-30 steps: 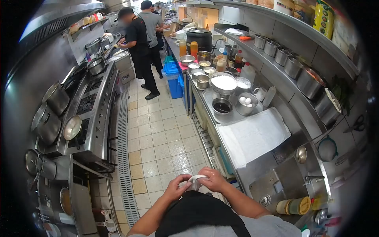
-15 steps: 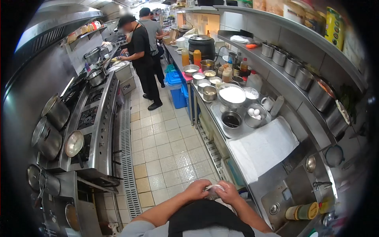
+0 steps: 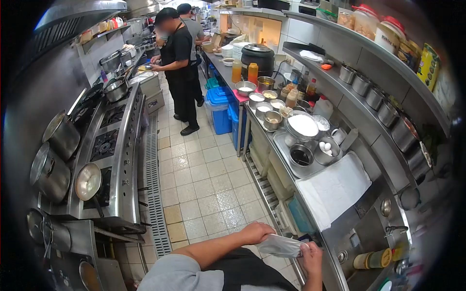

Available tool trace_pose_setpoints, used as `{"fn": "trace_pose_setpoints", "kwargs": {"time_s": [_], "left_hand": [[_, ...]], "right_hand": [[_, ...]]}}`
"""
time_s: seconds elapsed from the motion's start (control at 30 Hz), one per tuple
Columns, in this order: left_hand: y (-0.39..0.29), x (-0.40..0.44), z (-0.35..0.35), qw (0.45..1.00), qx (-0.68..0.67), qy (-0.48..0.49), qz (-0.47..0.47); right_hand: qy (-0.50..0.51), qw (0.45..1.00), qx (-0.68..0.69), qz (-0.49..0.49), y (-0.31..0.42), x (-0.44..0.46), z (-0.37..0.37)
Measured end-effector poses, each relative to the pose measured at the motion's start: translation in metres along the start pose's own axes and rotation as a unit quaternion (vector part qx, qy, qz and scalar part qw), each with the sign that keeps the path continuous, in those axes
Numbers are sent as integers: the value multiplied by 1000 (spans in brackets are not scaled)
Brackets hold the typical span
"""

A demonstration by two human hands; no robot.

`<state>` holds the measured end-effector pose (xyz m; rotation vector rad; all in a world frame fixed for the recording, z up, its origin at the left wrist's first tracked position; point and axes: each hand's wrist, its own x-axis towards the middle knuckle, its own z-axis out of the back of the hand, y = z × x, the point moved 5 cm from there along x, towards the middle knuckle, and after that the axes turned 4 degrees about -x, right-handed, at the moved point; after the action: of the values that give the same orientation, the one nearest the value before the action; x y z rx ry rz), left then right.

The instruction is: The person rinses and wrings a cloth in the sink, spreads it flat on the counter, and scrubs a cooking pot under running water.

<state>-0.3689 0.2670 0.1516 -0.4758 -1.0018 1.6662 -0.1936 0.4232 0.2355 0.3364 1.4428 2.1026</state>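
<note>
A clear plastic bag (image 3: 281, 246) is stretched between my two hands, low in front of the black apron. My left hand (image 3: 257, 233) grips its left end, fingers closed. At the right end, my right hand (image 3: 311, 257) pinches the edge between thumb and fingers. Whether anything lies inside the bag, I cannot tell. Just beyond my right hand, a white cloth (image 3: 335, 189) is spread on the steel counter. Behind the cloth stand a pot of dark liquid (image 3: 301, 155), a pot with several white eggs (image 3: 326, 150) and a bowl heaped with white powder (image 3: 303, 125).
To the right is a steel sink (image 3: 359, 242) with yellow-lidded containers (image 3: 373, 259). A stove (image 3: 127, 155) with pots and a frying pan (image 3: 88, 181) lines the left. Two people stand farther up the tiled aisle (image 3: 208, 179), near blue bins (image 3: 221, 109).
My hands have drawn apart, my right hand moving right and down, and the bunched plastic is now stretched out between them. The camera view has shifted slightly.
</note>
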Motion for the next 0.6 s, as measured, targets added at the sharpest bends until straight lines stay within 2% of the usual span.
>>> {"fn": "trace_pose_setpoints", "kwargs": {"time_s": [0.1, 0.17, 0.2, 0.3, 0.37, 0.4, 0.43, 0.47, 0.5, 0.53, 0.57, 0.6], "left_hand": [[11, -15, -3, 999, 32, 23, -19], [19, -32, -10, 993, 104, 58, 24], [29, -40, -18, 990, 96, 80, 63], [53, -64, -31, 992, 54, 79, 87], [42, -68, -22, 993, 30, 70, 92], [39, -66, -19, 995, 19, 62, 73], [27, -58, -9, 990, 42, 80, 108], [6, -48, 6, 992, 15, 73, 97], [-29, -35, 30, 998, 23, 34, 36], [-37, -29, 41, 997, 51, -9, 57], [-55, -24, 52, 999, 28, -5, 22], [-67, -4, 64, 1000, 6, -20, -22]], "right_hand": [[-14, 999, 33, -18, -17, -19, 14], [-31, 999, 21, -17, -26, -33, 23], [-30, 999, -9, -19, -31, -40, 25], [-40, 996, -38, -64, -65, -60, 26], [-25, 984, -174, -19, -71, -77, 34], [-39, 983, -179, 4, -75, -85, 40], [-56, 981, -185, 21, -72, -91, 49], [-79, 985, -150, 4, -53, -100, 58], [-108, 985, -132, 22, -30, -108, 68], [-147, 975, -163, 42, -8, -115, 80], [-181, 981, -66, 6, -6, -119, 89], [-194, 978, -79, -8, 2, -121, 99]]}}
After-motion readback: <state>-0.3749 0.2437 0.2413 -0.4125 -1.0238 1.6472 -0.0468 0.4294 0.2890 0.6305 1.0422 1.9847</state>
